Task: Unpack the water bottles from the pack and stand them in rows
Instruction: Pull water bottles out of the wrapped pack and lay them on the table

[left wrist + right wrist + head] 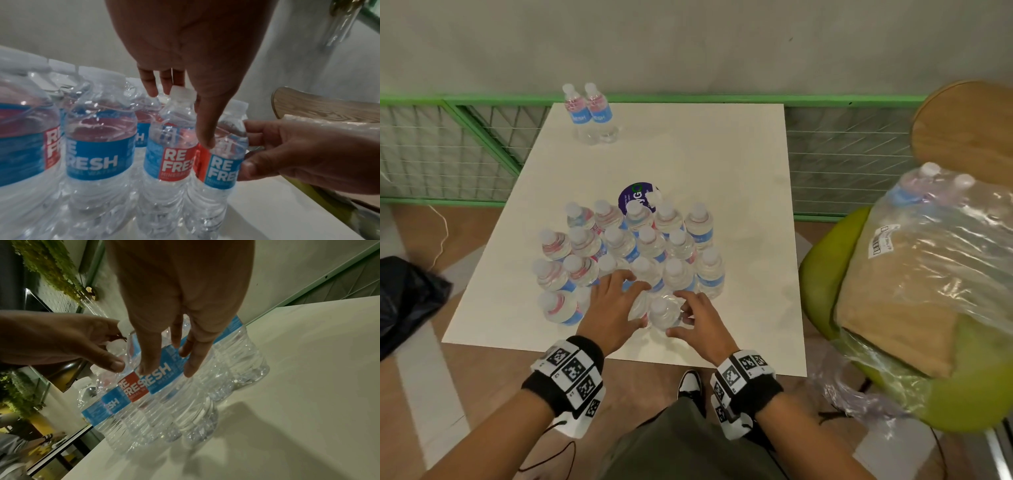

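Note:
Several small clear water bottles (633, 240) with blue and red labels stand bunched on the white table (722, 154). Two more bottles (590, 113) stand side by side at its far left edge. At the cluster's near edge my right hand (676, 313) pinches one upright bottle (662, 310) at label height, seen in the left wrist view as right hand (248, 147) on bottle (224, 165). My left hand (638, 301) straddles the neck of the neighbouring bottle (170, 155), fingers behind and thumb in front. The torn pack (928, 260) lies on a chair to the right, with two bottle caps showing.
A green chair (822, 274) carries the pack's plastic wrap and cardboard tray. Behind it stands a round wooden top (962, 130). A purple round label (637, 197) lies on the table behind the cluster. A black bag (407, 298) sits on the floor to the left, and a green mesh fence (482, 137) runs along the back.

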Demonstrator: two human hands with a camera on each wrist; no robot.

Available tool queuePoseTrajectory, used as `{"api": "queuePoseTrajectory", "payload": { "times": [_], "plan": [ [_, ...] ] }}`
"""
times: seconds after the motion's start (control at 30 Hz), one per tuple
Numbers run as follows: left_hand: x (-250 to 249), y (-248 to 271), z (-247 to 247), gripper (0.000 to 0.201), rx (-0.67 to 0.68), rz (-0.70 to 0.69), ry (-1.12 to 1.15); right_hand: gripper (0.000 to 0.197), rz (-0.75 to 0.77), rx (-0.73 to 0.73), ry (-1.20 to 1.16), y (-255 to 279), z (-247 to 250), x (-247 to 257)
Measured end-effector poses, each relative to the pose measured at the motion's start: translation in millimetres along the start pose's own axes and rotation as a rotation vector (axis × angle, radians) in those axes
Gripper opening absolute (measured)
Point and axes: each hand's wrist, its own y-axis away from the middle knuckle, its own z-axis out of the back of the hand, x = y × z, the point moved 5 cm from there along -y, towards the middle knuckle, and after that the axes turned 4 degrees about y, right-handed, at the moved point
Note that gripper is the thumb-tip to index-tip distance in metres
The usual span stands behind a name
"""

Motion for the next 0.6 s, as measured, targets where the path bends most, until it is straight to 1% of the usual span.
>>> {"api": "queuePoseTrajectory", "payload": {
  "times": [0.07,0.1,0.13,0.2,0.23,0.3,0.37,0.4,0.43,0.47,0.5,0.57,0.6],
  "plan": [
    [-5,4,6,0.067,-0.021,-0.018,0.007,0.068,-0.016,0.052,-0.056,6,5,-3],
    [-8,7,9,0.066,-0.034,-0.030,0.020,0.063,-0.030,0.080,-0.064,12,10,-6],
    [-13,10,12,0.062,-0.049,-0.055,0.033,0.052,-0.045,0.108,-0.064,20,18,-11],
    [-32,14,17,0.046,-0.073,-0.147,0.052,0.025,-0.098,0.160,-0.048,41,44,-31],
    [-47,14,16,0.040,-0.042,-0.197,0.072,0.017,-0.132,0.185,-0.068,55,62,-43],
    [-85,11,7,0.041,0.069,-0.310,0.086,0.017,-0.239,0.198,-0.146,84,107,-76],
    [-130,5,-8,0.037,0.193,-0.435,0.093,0.013,-0.369,0.114,-0.139,108,164,-112],
    [-154,1,-17,0.034,0.254,-0.494,0.105,0.009,-0.437,0.027,-0.100,115,194,-129],
    [-177,-3,-26,0.034,0.308,-0.551,0.113,0.008,-0.507,-0.070,-0.088,120,224,-145],
    [-201,-9,-36,0.037,0.351,-0.590,0.113,0.018,-0.554,-0.153,-0.060,124,251,-160],
    [-224,-15,-43,0.041,0.382,-0.617,0.103,0.029,-0.581,-0.212,0.070,126,277,-167],
    [-267,-28,-52,0.051,0.411,-0.648,0.066,0.043,-0.699,-0.222,0.139,130,305,-177],
    [-286,-34,-55,0.054,0.410,-0.661,0.043,0.048,-0.749,-0.236,0.226,131,315,-183]
  ]
}}
